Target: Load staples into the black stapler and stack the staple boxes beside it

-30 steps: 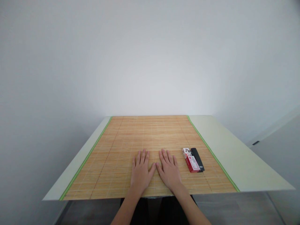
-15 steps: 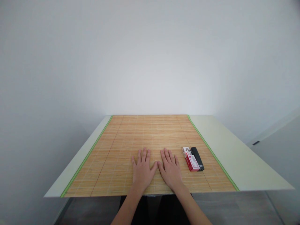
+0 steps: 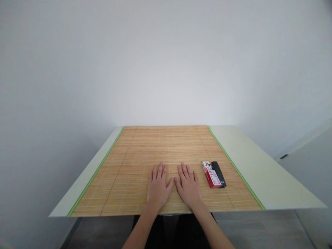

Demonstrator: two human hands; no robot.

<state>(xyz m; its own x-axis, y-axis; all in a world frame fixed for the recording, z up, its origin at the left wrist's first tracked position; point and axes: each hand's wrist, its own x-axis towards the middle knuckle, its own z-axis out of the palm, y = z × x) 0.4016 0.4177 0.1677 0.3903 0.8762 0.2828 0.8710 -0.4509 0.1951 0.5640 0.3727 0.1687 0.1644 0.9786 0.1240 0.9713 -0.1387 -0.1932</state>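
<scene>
My left hand (image 3: 157,188) lies palm down and flat on a bamboo mat (image 3: 160,145), fingers stretched forward. Beside it my right hand (image 3: 188,187) rests flat in the same way, with its fingers a little spread. The two thumbs point at each other and nearly touch. Neither hand holds anything. To the right of my right hand, a small red and white box (image 3: 212,176) sits on the mat. Against its right side lies a long black object (image 3: 219,174) that looks like a stapler.
The mat has green edging and covers the middle of a white table (image 3: 259,166). A pale wall (image 3: 166,62) rises behind the table's far edge. On the right is a white panel with a small dark slot or handle (image 3: 284,156). Grey flooring shows below the front edge.
The little finger of my left hand has drawn in closer to its other fingers. My right hand, the box and the black object stay put; the view has shifted very slightly.
</scene>
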